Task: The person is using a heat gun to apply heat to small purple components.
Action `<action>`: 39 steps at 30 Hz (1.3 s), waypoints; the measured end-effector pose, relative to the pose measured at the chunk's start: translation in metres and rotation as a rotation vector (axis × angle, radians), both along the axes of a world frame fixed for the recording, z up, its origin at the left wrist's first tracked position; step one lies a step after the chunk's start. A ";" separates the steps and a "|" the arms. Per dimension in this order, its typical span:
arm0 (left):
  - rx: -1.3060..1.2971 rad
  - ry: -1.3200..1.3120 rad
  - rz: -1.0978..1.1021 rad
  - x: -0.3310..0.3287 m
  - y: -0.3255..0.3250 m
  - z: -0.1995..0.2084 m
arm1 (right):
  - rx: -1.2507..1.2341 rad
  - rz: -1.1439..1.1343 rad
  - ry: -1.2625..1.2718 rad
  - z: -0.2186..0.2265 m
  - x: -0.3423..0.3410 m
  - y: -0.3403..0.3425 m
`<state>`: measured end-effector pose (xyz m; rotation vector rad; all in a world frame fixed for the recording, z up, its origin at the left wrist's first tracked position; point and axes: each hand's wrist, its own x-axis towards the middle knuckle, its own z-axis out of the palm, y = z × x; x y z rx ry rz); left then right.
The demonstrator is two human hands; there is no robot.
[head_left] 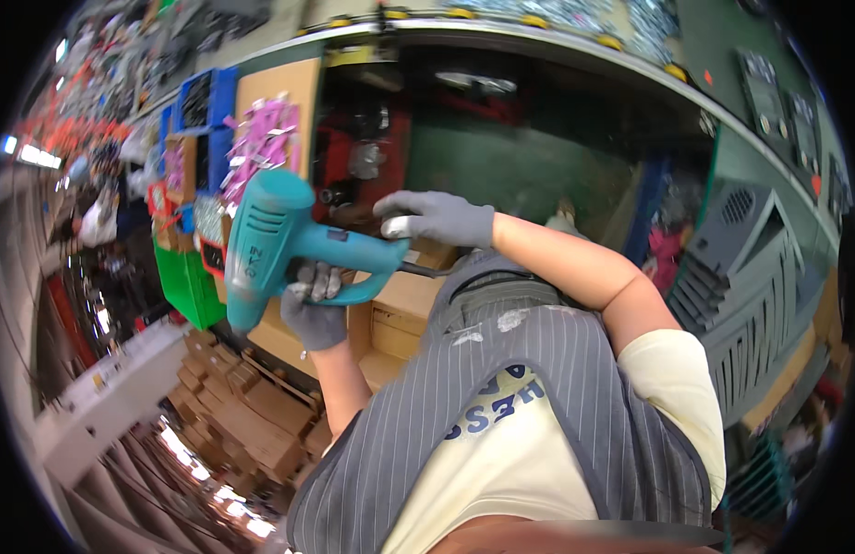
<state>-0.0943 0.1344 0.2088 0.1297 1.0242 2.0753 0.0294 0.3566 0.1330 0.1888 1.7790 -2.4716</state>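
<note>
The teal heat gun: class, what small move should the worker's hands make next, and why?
Probably steady it and bring the nozzle down toward the cardboard boxes. The teal heat gun is gripped at the handle by the gloved left hand, the gloved right hand rests at its rear end, and its nozzle points down-left, apart from any work.

heat gun [279, 242] left, cardboard boxes [400, 319] behind

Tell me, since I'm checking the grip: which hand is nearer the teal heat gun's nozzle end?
Left. The left hand grips the handle just under the heat gun body, close to the nozzle end. The right hand rests farther back, at the rear of the handle.
</note>
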 end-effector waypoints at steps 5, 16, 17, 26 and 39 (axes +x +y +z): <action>-0.047 0.106 0.030 -0.025 0.002 0.019 | -0.494 0.304 0.174 0.053 -0.047 -0.033; -0.132 -0.111 0.064 -0.057 0.079 -0.060 | -0.590 0.040 -0.070 0.063 -0.074 -0.018; -0.124 -0.127 0.093 -0.065 0.084 -0.064 | -0.674 0.122 -0.077 0.054 -0.080 -0.008; -0.310 0.221 0.040 -0.102 0.100 -0.088 | -0.663 0.089 -0.098 0.048 -0.157 0.053; -0.972 -0.240 0.335 -0.050 -0.049 -0.165 | -0.798 0.077 -0.095 0.008 -0.248 0.117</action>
